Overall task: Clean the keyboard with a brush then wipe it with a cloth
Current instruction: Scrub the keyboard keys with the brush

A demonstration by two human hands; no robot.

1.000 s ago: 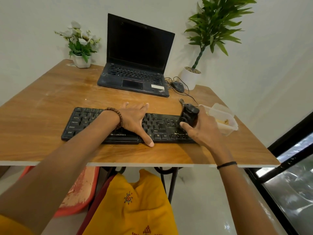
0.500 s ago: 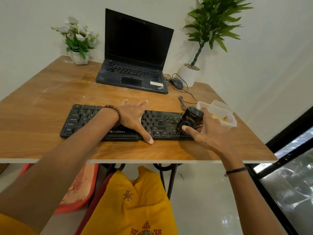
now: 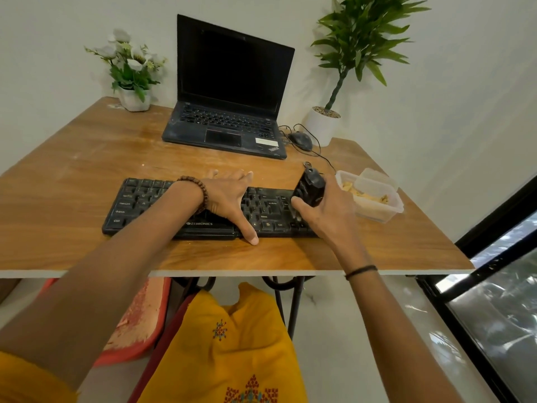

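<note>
A black keyboard (image 3: pixel 136 203) lies along the near edge of the wooden table (image 3: pixel 72 170). My left hand (image 3: pixel 229 196) rests flat on its middle, fingers straight, thumb reaching the front edge. My right hand (image 3: pixel 328 216) grips a black brush (image 3: pixel 309 186) at the keyboard's right end, the brush tilted and its lower end on the keys. No cloth is in view.
An open black laptop (image 3: pixel 229 123) stands behind the keyboard, with a mouse (image 3: pixel 300 140) and its cable to its right. A clear plastic box (image 3: pixel 374 199) with bits inside sits right of the brush. A flower pot (image 3: pixel 135 98) and a potted plant (image 3: pixel 322 123) stand at the back.
My right hand has swept the brush back and forth at the keyboard's right end. My left hand has stayed flat on the keys.
</note>
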